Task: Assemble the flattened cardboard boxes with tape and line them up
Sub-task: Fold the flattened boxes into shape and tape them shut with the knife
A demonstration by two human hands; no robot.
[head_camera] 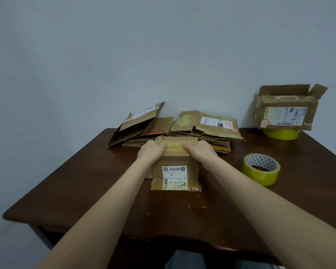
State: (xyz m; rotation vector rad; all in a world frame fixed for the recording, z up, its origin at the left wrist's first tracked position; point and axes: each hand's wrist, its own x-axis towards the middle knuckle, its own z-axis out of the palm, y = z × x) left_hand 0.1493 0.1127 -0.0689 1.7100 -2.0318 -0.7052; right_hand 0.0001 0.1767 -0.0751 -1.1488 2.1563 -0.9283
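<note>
Both hands, the left hand [153, 150] and right hand [199, 150], clench the far flap of a flattened box [175, 171] lying mid-table [85, 181], likely to pry it open; the tape roll [261, 168] waits just right, the flat stack [202, 129] lies behind.

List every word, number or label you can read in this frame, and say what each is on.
"3": on the white label of the small box.
Other print on that label and its red-edged sticker: too small to read.
Handwritten sticker on the open box: upside down, unclear.
Label on the flat stack: blurred.
</note>
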